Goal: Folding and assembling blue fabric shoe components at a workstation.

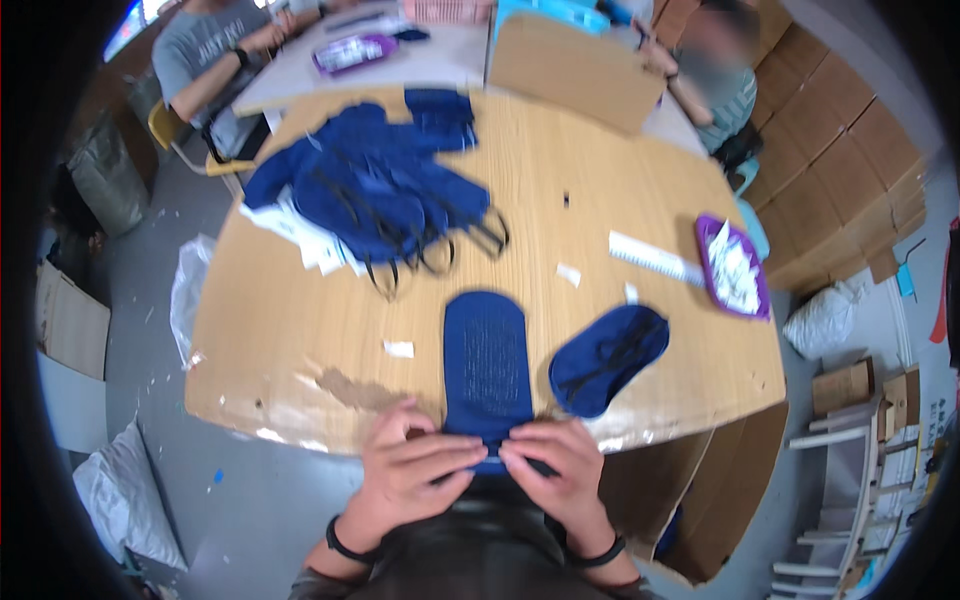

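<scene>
A long navy fabric piece (486, 350) with a rounded far end and rows of small print lies over the table's near edge. Its near end is bunched between my two hands. My left hand (412, 465) pinches it from one side, thumb and fingers pressed together. From the other side my right hand (556, 465) grips the same end, its fingertips almost meeting the left ones. To the right rests an oval navy fabric piece (585, 378) with black straps across it, apart from my hand. Folds and fingers partly hide the gripped end.
Farther left is a pile of navy fabric pieces (370, 190) with black straps. On the right sit a purple basket (762, 290) of white slips and a white ruler (655, 258). An open cardboard box (735, 490) stands below the table's right edge. Two people sit beyond.
</scene>
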A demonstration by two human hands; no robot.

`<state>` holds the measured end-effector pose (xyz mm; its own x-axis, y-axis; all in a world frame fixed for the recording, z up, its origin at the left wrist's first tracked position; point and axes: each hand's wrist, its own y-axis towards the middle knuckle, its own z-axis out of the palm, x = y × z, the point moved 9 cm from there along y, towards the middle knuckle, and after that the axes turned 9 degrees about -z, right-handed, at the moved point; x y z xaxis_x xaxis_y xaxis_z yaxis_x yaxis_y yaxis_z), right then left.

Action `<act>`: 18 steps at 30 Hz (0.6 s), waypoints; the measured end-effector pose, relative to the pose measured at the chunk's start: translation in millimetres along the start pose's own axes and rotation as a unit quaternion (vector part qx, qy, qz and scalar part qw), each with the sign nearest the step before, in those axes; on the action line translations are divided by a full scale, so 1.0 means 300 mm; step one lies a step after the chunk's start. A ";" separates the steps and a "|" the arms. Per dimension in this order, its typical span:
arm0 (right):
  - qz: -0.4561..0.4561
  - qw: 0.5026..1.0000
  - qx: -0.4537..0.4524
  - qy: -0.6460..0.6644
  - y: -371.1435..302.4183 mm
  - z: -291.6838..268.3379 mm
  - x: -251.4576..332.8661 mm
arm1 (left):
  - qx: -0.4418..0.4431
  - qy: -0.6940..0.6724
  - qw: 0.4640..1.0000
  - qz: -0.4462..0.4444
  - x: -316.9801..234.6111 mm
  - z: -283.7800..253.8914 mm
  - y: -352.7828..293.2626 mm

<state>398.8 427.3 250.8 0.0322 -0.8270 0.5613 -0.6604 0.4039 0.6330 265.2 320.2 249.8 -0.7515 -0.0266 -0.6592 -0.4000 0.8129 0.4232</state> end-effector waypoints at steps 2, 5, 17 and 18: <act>0.001 1.000 -0.022 -0.008 -0.011 -0.011 0.009 | -0.010 -0.019 1.000 0.002 -0.002 -0.001 -0.001; 0.013 0.998 -0.045 -0.033 -0.022 -0.029 0.025 | -0.020 -0.032 0.999 0.001 0.002 0.010 -0.010; -0.098 0.994 0.042 -0.031 0.026 0.019 0.041 | -0.053 -0.054 0.996 -0.046 0.037 -0.009 0.002; -0.105 0.993 0.038 -0.035 0.025 0.022 0.047 | -0.060 -0.047 0.997 -0.031 0.036 -0.007 -0.005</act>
<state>389.4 415.9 259.9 0.1234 -0.9163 0.3811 -0.6992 0.1923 0.6886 256.5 317.4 243.3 -0.6728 -0.0148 -0.7396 -0.5080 0.7361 0.4473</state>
